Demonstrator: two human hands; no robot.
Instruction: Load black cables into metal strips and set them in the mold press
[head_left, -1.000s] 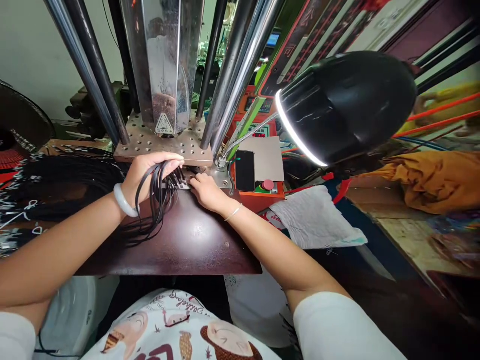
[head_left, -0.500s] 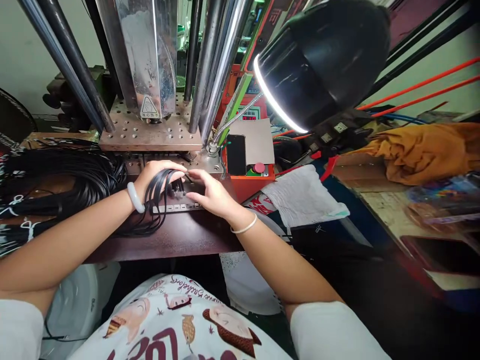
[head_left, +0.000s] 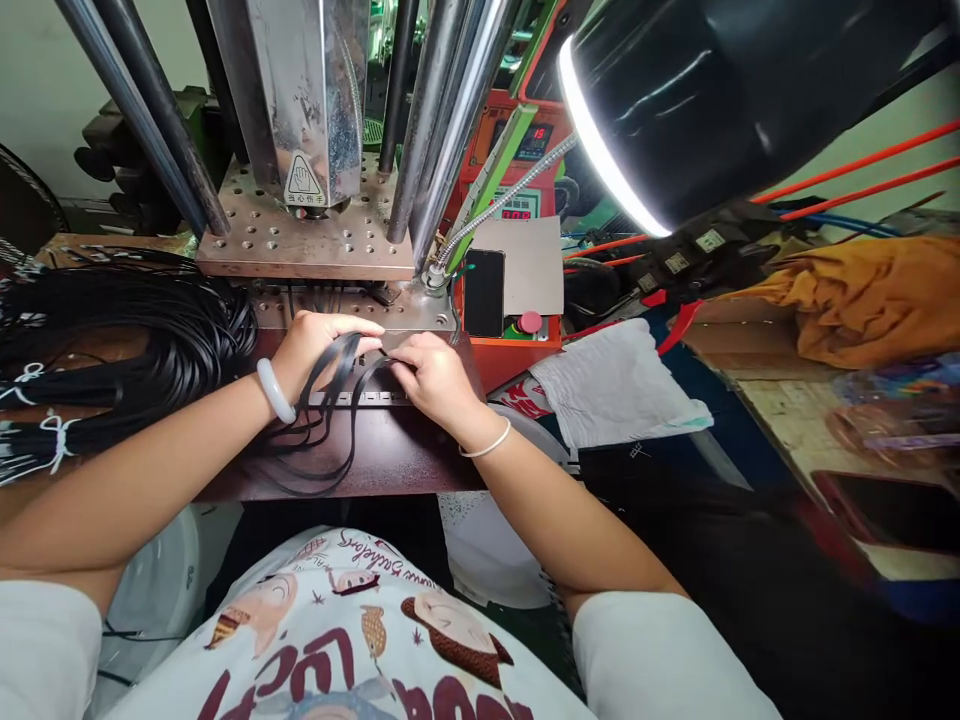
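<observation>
My left hand [head_left: 319, 345] is closed round several black cables [head_left: 341, 365] that loop down over the brown table edge. Facing it, my right hand [head_left: 429, 370] pinches the end part of one black cable, thumb and forefinger together. Both hands are close together just in front of the press base [head_left: 427, 312]. Under the cables runs a slotted metal strip [head_left: 375, 398], partly covered by my hands. The cable tips between my fingers are too small to make out.
Above stands the press plate [head_left: 300, 255] between steel columns. Bundled black cables [head_left: 180, 330] lie at the left. To the right are a phone [head_left: 485, 293], a red button [head_left: 530, 322], a white cloth [head_left: 626, 385] and a large black lamp [head_left: 675, 110].
My right hand has gone from spread fingers to a pinch on a cable. One cable now arcs from it down past the table edge. The view has shifted slightly.
</observation>
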